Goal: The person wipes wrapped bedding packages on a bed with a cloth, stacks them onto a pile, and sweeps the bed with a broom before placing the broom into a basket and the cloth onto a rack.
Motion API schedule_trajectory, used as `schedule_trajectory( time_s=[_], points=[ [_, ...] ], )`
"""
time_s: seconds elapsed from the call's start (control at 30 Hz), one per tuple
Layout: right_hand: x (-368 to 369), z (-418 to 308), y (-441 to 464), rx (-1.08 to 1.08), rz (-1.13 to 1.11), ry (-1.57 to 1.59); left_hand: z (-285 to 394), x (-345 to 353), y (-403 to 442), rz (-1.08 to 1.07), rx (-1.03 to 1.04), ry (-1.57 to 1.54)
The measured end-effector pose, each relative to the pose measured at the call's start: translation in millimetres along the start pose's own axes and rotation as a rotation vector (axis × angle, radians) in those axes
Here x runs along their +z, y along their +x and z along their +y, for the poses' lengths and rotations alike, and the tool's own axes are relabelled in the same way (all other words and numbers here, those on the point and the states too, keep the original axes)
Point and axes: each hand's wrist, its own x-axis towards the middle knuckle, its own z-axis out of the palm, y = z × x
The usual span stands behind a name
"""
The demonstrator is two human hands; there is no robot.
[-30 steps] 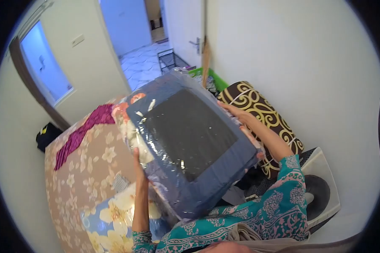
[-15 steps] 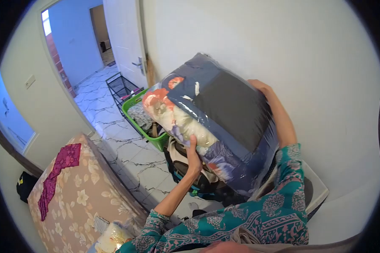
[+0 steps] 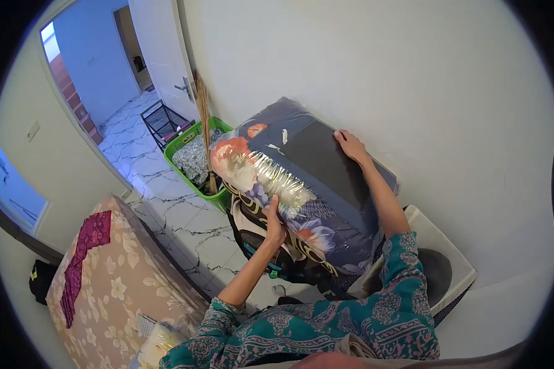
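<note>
A bulky comforter in clear plastic, dark blue with orange and white flowers, rests against the wall on top of a patterned bag. My left hand holds its near lower side, thumb up along the plastic and the other fingers hidden underneath. Flat on the comforter's dark top panel lies my right hand, its fingers stretched out. Part of the bag is covered by the comforter.
Beside the bag stands a green laundry basket with cloth and a straw broom. A black wire rack is behind it, near the open door. A white bin is at right, a floral mattress at left.
The comforter has come down and lies flatter on the bag, showing more of the broom and basket. My right hand has shifted from its far edge onto its top.
</note>
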Motion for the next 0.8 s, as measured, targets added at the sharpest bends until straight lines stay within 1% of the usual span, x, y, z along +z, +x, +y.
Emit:
schedule_trajectory(
  time_s=[0.03, 0.07, 0.1, 0.13, 0.2, 0.27, 0.33, 0.37, 0.43, 0.47, 0.53, 0.57, 0.6, 0.67, 0.7, 0.77, 0.8],
  points=[
    [-5, -2, -11, 0.002, 0.007, 0.004, 3, -7, 5, 0.061, -0.064, 0.067],
    [-7, -1, -21, -0.086, 0.033, 0.009, 10, -9, 7, 0.054, -0.064, 0.072],
    [-12, 0, -33, -0.173, 0.063, 0.012, 17, -8, 7, 0.071, 0.104, 0.227],
    [-21, 5, -49, -0.167, 0.071, 0.01, 25, -9, 6, 0.09, 0.269, 0.378],
    [-36, 26, -86, -0.234, 0.12, 0.058, 45, -22, 28, 0.178, 0.578, 0.69],
    [-48, 53, -122, -0.046, 0.178, 0.201, 81, -14, 44, 0.222, 0.88, 0.969],
    [-44, 95, -148, 0.092, 0.264, 0.181, 115, 2, 60, 0.162, 0.956, 1.12],
    [-37, 104, -164, 0.102, 0.274, 0.18, 129, 8, 71, 0.146, 0.957, 1.12],
    [-27, 116, -187, 0.38, 0.249, 0.768, 151, 24, 93, 0.32, 0.892, 1.542],
    [-21, 119, -193, 0.381, 0.261, 0.756, 159, 30, 98, 0.309, 0.891, 1.53],
    [-11, 113, -196, 0.485, 0.299, 1.066, 175, 36, 108, 0.255, 0.751, 1.673],
    [-20, 96, -195, 0.456, 0.31, 1.009, 175, 22, 133, 0.137, 0.732, 1.624],
    [-28, 80, -192, 0.463, 0.316, 1.0, 178, 19, 141, 0.127, 0.725, 1.62],
    [-37, 49, -184, 0.435, 0.356, 0.996, 178, 15, 152, 0.142, 0.485, 1.576],
    [-40, 35, -182, 0.436, 0.365, 0.991, 176, 6, 163, 0.224, 0.508, 1.583],
    [-45, 14, -172, 0.317, 0.374, 0.835, 180, -23, 189, 0.195, 0.483, 1.521],
    [-40, 15, -162, 0.314, 0.388, 0.841, 183, -26, 192, 0.177, 0.46, 1.471]
  ],
)
